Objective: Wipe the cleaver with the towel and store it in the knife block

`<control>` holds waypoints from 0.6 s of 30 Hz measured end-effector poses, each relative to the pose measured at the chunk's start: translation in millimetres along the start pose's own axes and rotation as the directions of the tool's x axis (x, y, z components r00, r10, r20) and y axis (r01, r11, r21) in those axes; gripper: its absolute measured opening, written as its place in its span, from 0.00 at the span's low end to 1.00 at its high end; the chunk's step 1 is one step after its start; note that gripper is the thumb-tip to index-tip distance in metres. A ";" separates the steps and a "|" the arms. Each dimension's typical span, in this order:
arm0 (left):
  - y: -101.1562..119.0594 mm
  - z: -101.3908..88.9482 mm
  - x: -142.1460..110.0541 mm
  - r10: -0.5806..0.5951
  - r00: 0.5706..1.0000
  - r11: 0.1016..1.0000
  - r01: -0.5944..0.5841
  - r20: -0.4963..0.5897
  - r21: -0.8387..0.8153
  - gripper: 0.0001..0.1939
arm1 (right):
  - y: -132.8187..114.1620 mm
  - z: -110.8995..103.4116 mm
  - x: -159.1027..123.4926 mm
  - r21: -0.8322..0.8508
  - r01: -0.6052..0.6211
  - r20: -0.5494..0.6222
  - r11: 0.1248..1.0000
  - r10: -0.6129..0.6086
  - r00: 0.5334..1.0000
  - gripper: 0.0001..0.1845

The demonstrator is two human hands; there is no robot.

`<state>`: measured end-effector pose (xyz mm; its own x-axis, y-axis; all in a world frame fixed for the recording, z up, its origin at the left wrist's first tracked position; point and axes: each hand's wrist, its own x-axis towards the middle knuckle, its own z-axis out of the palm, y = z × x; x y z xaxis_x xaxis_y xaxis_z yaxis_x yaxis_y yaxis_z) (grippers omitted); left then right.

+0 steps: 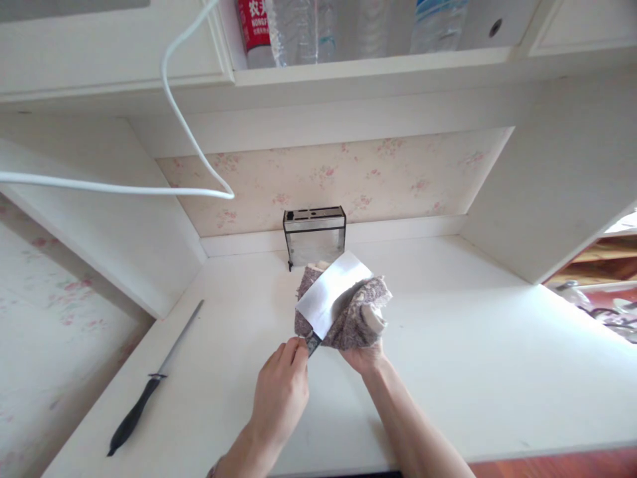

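Observation:
My left hand (280, 393) is closed round the handle of a cleaver (332, 293), whose broad shiny blade points up and away over the counter. My right hand (367, 345) is mostly hidden under a mottled grey-brown cloth (359, 313) that it bunches against the far side of the blade; only the wrist and a fingertip or thumb show. Just behind the blade stands a clear knife block (314, 234) with a dark slotted top, against the back wall.
A honing steel with a black handle (152, 382) lies at the left of the white counter (472, 358). A white cable (184, 126) loops down from above. Bottles (298, 30) stand on the upper shelf. A side panel rises at the right.

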<state>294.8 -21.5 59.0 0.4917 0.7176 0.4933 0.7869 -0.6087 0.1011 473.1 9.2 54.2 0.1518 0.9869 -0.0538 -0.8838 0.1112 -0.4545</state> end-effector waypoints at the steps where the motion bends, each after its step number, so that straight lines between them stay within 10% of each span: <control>1: 0.7 3.4 0.3 0.033 0.999 0.999 -0.033 -0.009 0.010 0.13 | -0.1 0.9 1.2 0.001 0.016 -0.017 1.000 -0.016 1.000 0.13; 5: 0.0 14.2 -2.1 0.045 0.999 0.998 -0.046 -0.030 -0.041 0.14 | 1.8 4.4 3.4 -0.069 -0.039 -0.080 0.997 0.034 0.996 0.12; 10: 3.1 21.5 -6.4 -0.196 0.962 0.939 0.241 0.190 -0.247 0.14 | 10.4 6.0 -1.4 -0.093 -0.105 -0.181 0.990 0.086 0.980 0.15; 18: 1.3 2.3 4.3 -0.168 0.821 0.581 0.530 0.546 -0.618 0.17 | 0.8 18.5 -10.3 -0.054 -0.193 0.040 0.980 0.195 0.980 0.15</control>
<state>298.9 -18.5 59.3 0.4748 0.8761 -0.0839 0.4872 -0.1822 0.8541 462.7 1.3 70.8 -0.0414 0.9936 -0.1055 -0.8715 -0.0876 -0.4826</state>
